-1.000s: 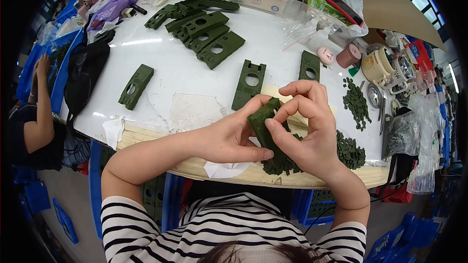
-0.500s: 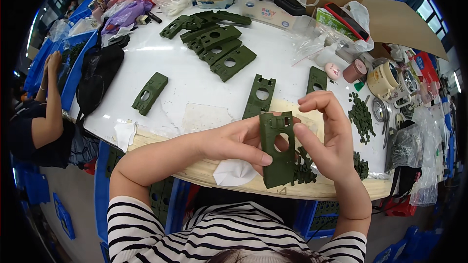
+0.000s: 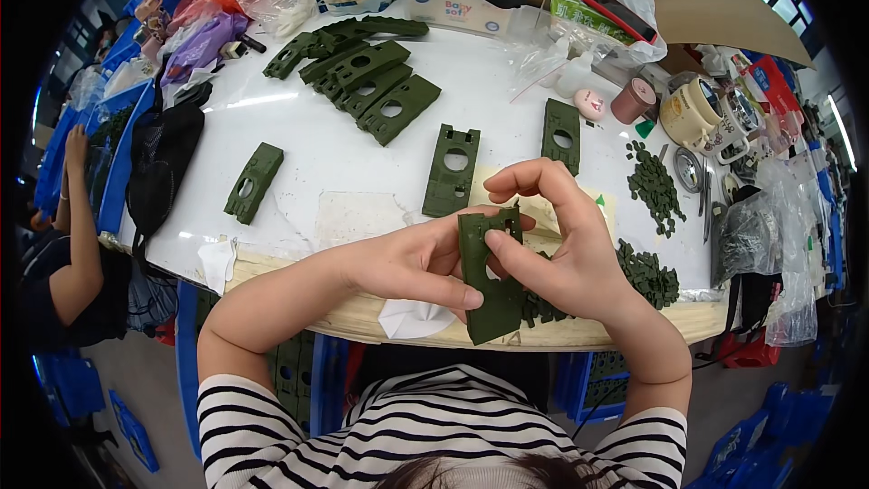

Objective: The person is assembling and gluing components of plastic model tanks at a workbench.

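Left hand [image 3: 412, 263]: fingers clamped on green plate [image 3: 493, 294], gripping its left edge.
Right hand [image 3: 561, 249]: fingers pinched on plate's top edge, thumb across its face.
Plate: upright, held over near edge of surface [image 3: 317, 172].
Nearby: two loose plates [image 3: 451, 170], stack [image 3: 367, 81] farther back, small green bits [image 3: 654, 183] at right.

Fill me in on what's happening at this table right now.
A person in a striped top holds a flat dark green plastic plate with a round hole upright over the near edge of the white table. The left hand grips its side, and the right hand pinches near its top. More matching green plates lie stacked and scattered on the table, with heaps of small green pieces to the right. Another person's arm shows at far left.
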### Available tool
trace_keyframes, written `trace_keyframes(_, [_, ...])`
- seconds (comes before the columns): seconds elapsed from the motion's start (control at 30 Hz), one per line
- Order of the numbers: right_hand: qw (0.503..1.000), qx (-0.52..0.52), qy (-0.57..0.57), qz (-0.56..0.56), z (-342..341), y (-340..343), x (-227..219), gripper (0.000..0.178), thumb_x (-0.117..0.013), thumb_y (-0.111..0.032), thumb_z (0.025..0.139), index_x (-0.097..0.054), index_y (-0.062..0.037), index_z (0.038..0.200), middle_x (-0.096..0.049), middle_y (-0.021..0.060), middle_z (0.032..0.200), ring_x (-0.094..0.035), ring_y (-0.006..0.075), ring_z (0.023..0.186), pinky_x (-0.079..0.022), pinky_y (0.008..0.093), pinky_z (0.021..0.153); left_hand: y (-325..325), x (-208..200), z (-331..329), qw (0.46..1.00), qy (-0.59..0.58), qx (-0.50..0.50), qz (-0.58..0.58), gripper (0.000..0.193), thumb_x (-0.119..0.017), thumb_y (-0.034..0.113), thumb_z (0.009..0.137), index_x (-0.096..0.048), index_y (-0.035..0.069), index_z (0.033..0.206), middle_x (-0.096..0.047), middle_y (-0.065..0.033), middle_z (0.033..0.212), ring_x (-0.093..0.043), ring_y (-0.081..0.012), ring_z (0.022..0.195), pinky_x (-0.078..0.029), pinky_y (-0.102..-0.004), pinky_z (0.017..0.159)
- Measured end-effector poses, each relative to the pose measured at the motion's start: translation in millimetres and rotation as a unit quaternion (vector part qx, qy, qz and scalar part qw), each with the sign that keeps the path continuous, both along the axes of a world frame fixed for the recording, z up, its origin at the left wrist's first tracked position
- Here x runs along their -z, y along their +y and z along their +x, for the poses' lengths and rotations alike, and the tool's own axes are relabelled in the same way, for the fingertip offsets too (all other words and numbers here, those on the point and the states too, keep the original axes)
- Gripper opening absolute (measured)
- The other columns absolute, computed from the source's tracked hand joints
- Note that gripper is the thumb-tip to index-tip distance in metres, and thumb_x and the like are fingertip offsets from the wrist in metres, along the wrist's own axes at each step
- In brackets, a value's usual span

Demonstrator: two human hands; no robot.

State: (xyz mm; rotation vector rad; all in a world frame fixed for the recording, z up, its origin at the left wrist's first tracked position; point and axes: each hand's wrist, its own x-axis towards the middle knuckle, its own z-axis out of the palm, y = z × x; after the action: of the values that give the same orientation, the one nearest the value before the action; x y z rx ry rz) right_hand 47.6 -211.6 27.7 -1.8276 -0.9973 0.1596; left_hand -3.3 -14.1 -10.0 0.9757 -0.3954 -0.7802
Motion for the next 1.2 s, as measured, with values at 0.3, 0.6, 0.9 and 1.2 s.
trace_keyframes(0.3, [0.981,-0.180,0.045,0.051,15,-12,-19,0.067,-0.078,-0.021,0.072,-0.048,-0.0019,0.129,-0.056,0.0106,0.114,-0.052,0.0237,0.108,-0.041,0.0353,0.093,13,-3,1,0.996,0.004,0.079,-0.047,0.078,-0.064,0.003,0.081,-0.022,0.002,0.146,-0.041,-0.0128,0.133,-0.049,-0.0206,0.118,-0.041,-0.0372,0.100])
trace_keyframes(0.6, [0.960,-0.278,-0.015,0.034,19,-10,-6,0.058,-0.085,-0.021,0.060,-0.059,-0.0048,0.110,-0.061,0.0075,0.105,-0.054,0.0276,0.100,-0.042,0.0377,0.091,16,-5,-5,0.980,0.014,0.193,-0.041,0.065,-0.064,0.031,0.082,-0.044,-0.010,0.129,-0.062,-0.0203,0.108,-0.060,-0.0269,0.106,-0.047,-0.0368,0.091])
trace_keyframes(0.9, [0.986,-0.002,0.034,0.166,44,-29,-15,0.056,-0.085,-0.020,0.067,-0.054,-0.0033,0.110,-0.059,0.0051,0.104,-0.055,0.0139,0.098,-0.043,0.0295,0.088,34,-35,-11,0.912,-0.214,-0.338,0.089,0.048,-0.041,0.045,0.098,-0.053,0.000,0.107,-0.059,-0.0091,0.085,-0.051,-0.0109,0.070,-0.040,-0.0226,0.060])
trace_keyframes(1.2, [0.992,0.054,0.024,0.110,50,-30,-8,0.056,-0.084,-0.017,0.069,-0.051,-0.0035,0.112,-0.057,0.0036,0.102,-0.054,0.0132,0.096,-0.041,0.0296,0.089,-22,-112,-50,0.926,-0.240,0.154,-0.247,0.038,-0.063,0.015,0.090,-0.055,-0.006,0.121,-0.063,-0.0198,0.088,-0.061,-0.0285,0.068,-0.047,-0.0362,0.055])
